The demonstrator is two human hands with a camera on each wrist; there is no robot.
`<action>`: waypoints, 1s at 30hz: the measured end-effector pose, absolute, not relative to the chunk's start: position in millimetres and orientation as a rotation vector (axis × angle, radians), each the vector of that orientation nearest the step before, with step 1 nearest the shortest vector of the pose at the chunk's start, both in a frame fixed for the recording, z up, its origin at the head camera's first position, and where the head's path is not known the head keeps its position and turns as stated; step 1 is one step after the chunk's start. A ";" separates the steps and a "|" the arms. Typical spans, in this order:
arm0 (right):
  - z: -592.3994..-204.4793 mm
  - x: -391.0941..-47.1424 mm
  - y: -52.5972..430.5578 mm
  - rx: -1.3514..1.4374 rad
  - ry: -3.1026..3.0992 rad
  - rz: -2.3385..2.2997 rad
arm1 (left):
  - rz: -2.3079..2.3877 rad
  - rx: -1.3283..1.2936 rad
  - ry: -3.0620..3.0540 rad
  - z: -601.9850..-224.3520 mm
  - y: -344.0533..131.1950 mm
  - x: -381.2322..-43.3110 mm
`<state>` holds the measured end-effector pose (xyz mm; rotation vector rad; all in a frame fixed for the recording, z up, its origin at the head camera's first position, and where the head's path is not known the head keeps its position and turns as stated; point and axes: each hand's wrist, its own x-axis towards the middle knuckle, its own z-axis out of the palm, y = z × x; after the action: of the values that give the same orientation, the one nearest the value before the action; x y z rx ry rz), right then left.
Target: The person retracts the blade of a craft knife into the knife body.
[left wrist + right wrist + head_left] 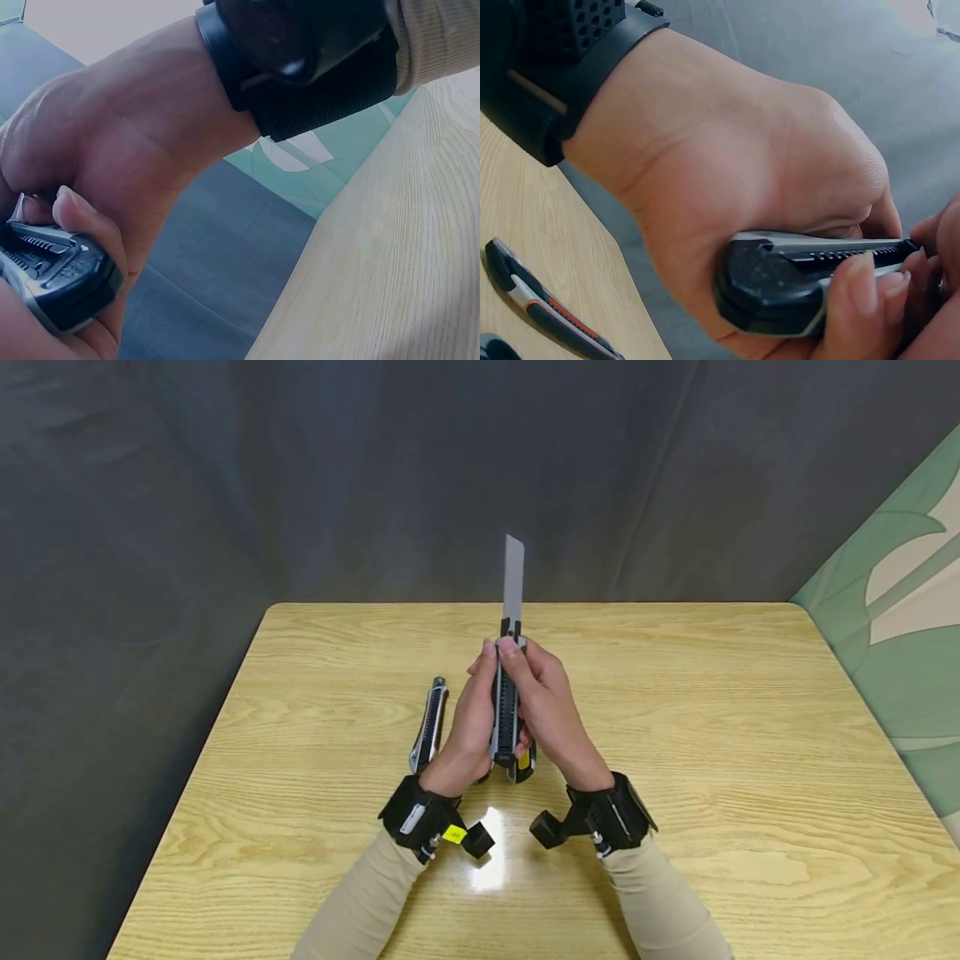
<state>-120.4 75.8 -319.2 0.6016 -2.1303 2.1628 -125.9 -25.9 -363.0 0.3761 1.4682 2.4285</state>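
Both hands grip one black and grey utility knife (507, 702), its handle end toward me and its wide blade (513, 578) slid far out, pointing away. My left hand (471, 718) wraps the handle's left side, thumb lying along it. From the other side my right hand (553, 710) holds it, thumb on top near the blade end. In the right wrist view, the left hand (757, 165) closes around the handle (772, 292). The left wrist view has the right hand (97, 142) around the same handle (75, 292), with the blade out of sight.
On the wooden table (712, 727) a silver and black utility knife (430, 722) lies left of the hands. A black and yellow one (523, 764) is partly hidden beneath them. One with an orange strip (551, 311) lies at lower left. A dark curtain (450, 485) hangs behind.
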 end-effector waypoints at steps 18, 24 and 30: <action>-332.7 -130.5 81.0 0.697 -2.157 2.174 | 2.431 0.358 1.484 -363.3 -25.4 -126.2; -319.8 -124.6 80.2 0.729 -2.162 2.164 | 2.436 0.371 1.458 -363.4 -25.5 -126.0; -318.3 -124.7 80.3 0.750 -2.169 2.174 | 2.439 0.400 1.447 -362.2 -26.2 -126.3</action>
<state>-124.7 80.3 -318.3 0.7500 -2.1687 2.1743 -126.3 -26.2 -362.2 0.4000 1.4470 2.4388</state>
